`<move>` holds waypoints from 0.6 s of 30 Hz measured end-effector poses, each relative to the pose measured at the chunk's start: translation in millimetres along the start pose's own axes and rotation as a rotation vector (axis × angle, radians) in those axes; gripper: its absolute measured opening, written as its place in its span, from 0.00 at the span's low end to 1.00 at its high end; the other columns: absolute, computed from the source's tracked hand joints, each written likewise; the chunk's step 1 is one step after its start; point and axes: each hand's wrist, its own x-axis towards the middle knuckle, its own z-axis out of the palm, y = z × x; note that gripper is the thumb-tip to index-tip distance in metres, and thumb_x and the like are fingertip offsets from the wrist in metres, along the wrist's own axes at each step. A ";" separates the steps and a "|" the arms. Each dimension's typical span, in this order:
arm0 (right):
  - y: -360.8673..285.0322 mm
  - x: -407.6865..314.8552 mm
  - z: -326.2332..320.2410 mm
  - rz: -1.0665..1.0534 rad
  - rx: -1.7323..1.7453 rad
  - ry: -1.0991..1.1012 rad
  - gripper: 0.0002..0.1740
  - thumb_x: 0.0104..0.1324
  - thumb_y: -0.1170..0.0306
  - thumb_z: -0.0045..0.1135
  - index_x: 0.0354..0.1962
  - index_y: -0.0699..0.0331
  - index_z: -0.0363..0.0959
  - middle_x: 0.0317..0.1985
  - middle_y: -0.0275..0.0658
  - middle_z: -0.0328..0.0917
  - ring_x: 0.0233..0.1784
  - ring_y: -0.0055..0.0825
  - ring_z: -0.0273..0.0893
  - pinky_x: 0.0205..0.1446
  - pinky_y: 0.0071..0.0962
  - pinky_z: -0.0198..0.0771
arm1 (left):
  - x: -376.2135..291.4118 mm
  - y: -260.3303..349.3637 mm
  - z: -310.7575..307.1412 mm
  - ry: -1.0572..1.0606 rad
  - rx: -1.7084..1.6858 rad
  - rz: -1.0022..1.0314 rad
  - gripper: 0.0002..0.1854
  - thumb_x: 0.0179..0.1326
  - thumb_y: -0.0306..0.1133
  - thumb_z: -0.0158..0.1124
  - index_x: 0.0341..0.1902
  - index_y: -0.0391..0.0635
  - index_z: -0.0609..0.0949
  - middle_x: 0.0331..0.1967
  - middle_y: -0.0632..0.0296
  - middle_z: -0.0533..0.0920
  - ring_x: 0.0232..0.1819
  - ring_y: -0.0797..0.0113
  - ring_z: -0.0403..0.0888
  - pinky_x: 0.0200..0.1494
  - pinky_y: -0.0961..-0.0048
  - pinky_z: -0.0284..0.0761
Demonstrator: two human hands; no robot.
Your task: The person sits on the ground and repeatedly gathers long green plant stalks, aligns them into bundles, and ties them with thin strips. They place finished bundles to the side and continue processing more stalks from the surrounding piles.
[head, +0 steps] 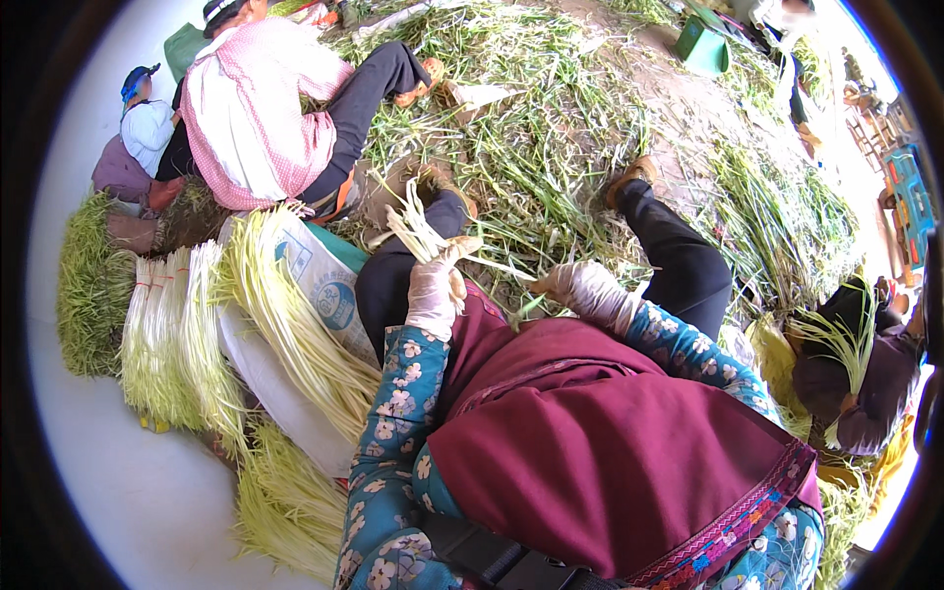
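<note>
My left hand (pixel 435 291), in a thin whitish glove, grips a small bunch of pale blanched stalks (pixel 414 228) above my left knee. Their light ends stick up past the fingers. A thin pale strand (pixel 505 268) runs from this bunch across to my right hand (pixel 590 293), gloved too, whose fingertips pinch its end. Both hands are over my lap, just beyond the maroon apron (pixel 590 442). To my left, a loose pile of long yellow-green stalks (pixel 302 317) lies on a printed woven sack (pixel 332 287).
Tied bundles of stalks (pixel 158 332) and a larger green heap (pixel 92 287) lie at far left. A person in a pink top (pixel 258 110) sits ahead left; another person (pixel 848 369) holds stalks at right. Discarded green leaves (pixel 531 155) litter the ground between my legs.
</note>
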 end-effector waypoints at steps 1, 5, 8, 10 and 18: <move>11.9 -0.1 3.4 0.040 -0.085 -0.048 0.12 0.62 0.63 0.56 0.41 0.55 0.81 0.34 0.40 0.81 0.38 0.39 0.80 0.40 0.35 0.74 | 0.1 2.3 -0.6 0.036 -0.009 0.006 0.10 0.63 0.37 0.60 0.40 0.44 0.85 0.09 0.70 0.71 0.06 0.79 0.61 0.08 0.82 0.55; 41.9 -7.2 2.5 0.329 -0.459 -0.549 0.13 0.55 0.64 0.57 0.38 0.55 0.82 0.33 0.44 0.82 0.39 0.42 0.81 0.42 0.39 0.77 | -0.2 13.8 -5.0 0.048 -0.113 0.056 0.10 0.61 0.38 0.64 0.38 0.45 0.85 0.10 0.69 0.72 0.06 0.80 0.62 0.07 0.82 0.54; 31.3 5.9 -12.3 0.231 -0.217 -0.363 0.28 0.57 0.67 0.54 0.57 0.53 0.71 0.34 0.44 0.82 0.40 0.43 0.81 0.46 0.41 0.76 | -5.1 17.2 -3.3 -0.050 -0.082 0.097 0.12 0.64 0.36 0.60 0.39 0.41 0.85 0.19 0.64 0.81 0.08 0.80 0.63 0.09 0.83 0.57; 8.6 28.3 -23.2 0.039 0.130 0.056 0.33 0.56 0.72 0.62 0.61 0.56 0.67 0.58 0.50 0.71 0.61 0.41 0.71 0.61 0.35 0.70 | -8.9 18.3 1.6 -0.156 -0.077 0.113 0.14 0.65 0.36 0.57 0.40 0.37 0.84 0.32 0.58 0.86 0.09 0.82 0.64 0.12 0.84 0.60; -53.5 68.7 -31.0 0.249 1.005 -0.169 0.19 0.70 0.62 0.54 0.55 0.62 0.73 0.39 0.30 0.81 0.35 0.13 0.75 0.34 0.17 0.75 | -23.4 27.1 15.3 -0.274 -0.162 0.132 0.14 0.66 0.39 0.59 0.38 0.37 0.80 0.28 0.58 0.80 0.09 0.81 0.62 0.12 0.84 0.56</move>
